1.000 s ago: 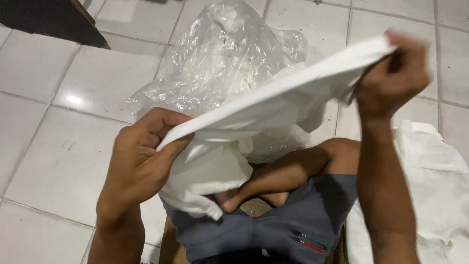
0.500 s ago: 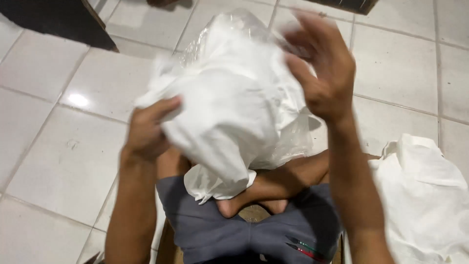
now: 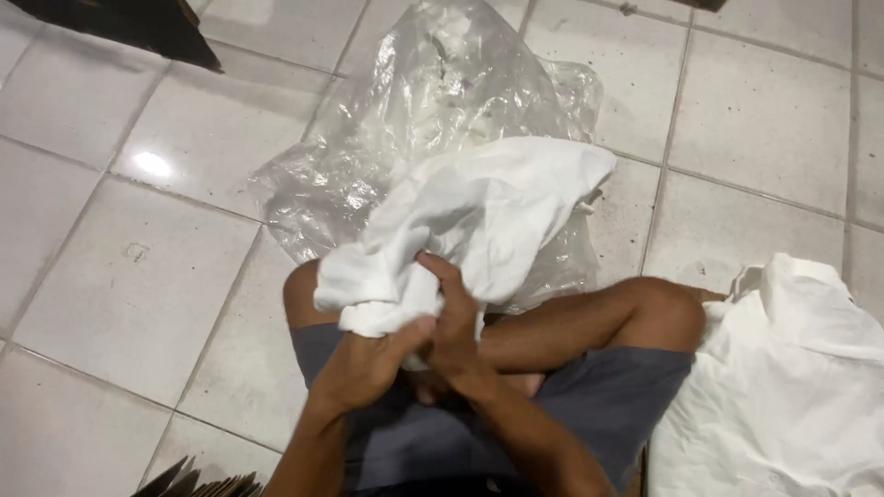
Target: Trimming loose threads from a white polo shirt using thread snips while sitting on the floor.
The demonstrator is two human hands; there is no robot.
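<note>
White cloth (image 3: 479,216) sits bunched in my grasp, both my left hand (image 3: 368,364) and right hand (image 3: 456,322) clenched on its lower edge above my crossed legs. Beyond the grip, a clear plastic bag (image 3: 433,110) lies crumpled on the white tile floor (image 3: 120,276). Right of my hands rests a pile of white fabric (image 3: 792,387); far left, a dark board (image 3: 138,23).
</note>
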